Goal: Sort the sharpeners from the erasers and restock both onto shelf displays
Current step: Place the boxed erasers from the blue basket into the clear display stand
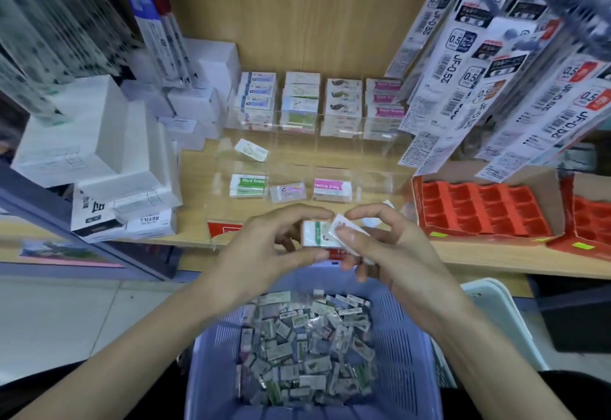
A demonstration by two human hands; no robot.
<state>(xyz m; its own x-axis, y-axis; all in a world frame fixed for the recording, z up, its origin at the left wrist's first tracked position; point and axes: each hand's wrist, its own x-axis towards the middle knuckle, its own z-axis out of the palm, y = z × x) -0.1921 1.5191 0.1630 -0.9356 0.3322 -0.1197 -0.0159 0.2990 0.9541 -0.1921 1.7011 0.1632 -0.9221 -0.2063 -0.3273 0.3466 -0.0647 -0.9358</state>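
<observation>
Left hand point(261, 249) grips eraser point(314, 233), right hand point(391, 254) — pinches packet point(344, 225)

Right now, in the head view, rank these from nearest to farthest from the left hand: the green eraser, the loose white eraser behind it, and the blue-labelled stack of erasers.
From the left hand:
1. Green eraser, at the front of the shelf, just beyond the fingers.
2. Loose white eraser, mid-shelf.
3. Blue-labelled stack, at the very back.

The left hand point(264, 249) is holding a white eraser point(314, 233) with green print. The right hand point(393, 251) is pinching a smaller wrapped eraser point(344, 228) just beside it, above a purple basket point(405, 337) of wrapped erasers point(307, 347), before the wooden shelf point(479, 256).
</observation>
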